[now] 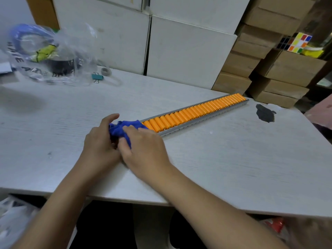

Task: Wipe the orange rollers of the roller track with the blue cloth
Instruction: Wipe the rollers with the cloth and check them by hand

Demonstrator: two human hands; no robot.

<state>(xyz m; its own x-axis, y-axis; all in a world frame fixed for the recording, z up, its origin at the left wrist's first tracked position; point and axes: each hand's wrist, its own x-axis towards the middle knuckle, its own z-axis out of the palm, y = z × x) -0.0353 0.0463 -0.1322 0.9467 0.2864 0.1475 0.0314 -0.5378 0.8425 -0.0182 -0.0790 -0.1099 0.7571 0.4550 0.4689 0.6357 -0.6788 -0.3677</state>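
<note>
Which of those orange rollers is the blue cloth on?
The ones at the near end of the roller track, where both hands bunch the blue cloth; the rollers stretching away toward the boxes lie bare.

White table [233,159]: roller track [195,114] diagonal toward far right corner, blue cloth [119,129] at its near end, plastic bag [46,53] far left, binder clip [97,76], dark stain [265,113]

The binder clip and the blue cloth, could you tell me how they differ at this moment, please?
The binder clip is small, teal and rigid; the blue cloth is larger, deep blue and crumpled. The binder clip lies untouched near the plastic bag; the blue cloth is gripped by both hands at the roller track's near end. Both rest on the table.
</note>
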